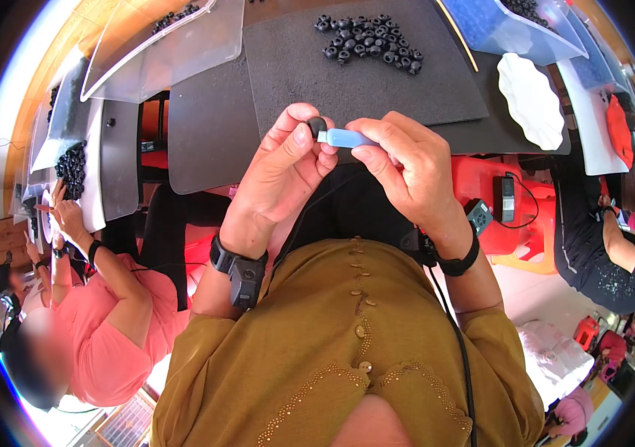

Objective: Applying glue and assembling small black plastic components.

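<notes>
Grips: 1 black ring (pixel 317 125), 1 blue tool (pixel 347 138)

Both hands are raised before the chest, the left hand (pixel 282 167) beside the right hand (pixel 407 167), fingertips meeting. Between them sit a small ring part (pixel 317 125), on the left, and a flat tool (pixel 346 138), on the right, touching. Beyond the hands lies a mat (pixel 295 67) on the table, with a heap of ring parts (pixel 370 43) on its far half. A scalloped dish (pixel 531 100) lies right of the mat.
</notes>
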### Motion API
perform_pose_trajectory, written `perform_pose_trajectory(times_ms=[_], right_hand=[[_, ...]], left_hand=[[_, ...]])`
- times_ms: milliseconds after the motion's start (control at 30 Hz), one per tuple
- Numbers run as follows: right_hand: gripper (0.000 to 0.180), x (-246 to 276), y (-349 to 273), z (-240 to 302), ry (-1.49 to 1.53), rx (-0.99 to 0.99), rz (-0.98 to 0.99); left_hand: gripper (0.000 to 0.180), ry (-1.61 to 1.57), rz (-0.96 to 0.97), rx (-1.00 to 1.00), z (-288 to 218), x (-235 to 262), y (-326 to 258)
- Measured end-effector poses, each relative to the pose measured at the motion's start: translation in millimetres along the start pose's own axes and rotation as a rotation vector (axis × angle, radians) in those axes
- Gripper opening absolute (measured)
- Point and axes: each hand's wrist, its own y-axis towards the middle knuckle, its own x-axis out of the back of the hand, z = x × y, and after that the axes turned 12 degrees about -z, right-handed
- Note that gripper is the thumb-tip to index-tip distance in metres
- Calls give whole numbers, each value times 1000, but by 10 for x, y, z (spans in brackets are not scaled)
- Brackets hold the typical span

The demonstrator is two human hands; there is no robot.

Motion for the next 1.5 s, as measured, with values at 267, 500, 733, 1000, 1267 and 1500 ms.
perform_pose_trajectory(times_ms=[267,500,733,1000,1267,1500], right_hand=[[14,14,0,21,-16,-7,6],[13,3,-21,7,-21,2,5],[19,101,161,-349,29,-253,-322],[22,-60,94,-90,454,-406,-29],[21,-267,51,22,703,-576,83],[11,-236,26,25,891,-630,46]], left_hand=[[17,-5,-8,-10,-3,-34,-19],[14,-11,12,0,-3,-25,0],[18,131,53,-56,-44,-125,-36],[16,-27,51,65,-31,-47,-9],[13,142,25,-42,0,-1,-19],[15,180,-44,-32,61,-1,1]])
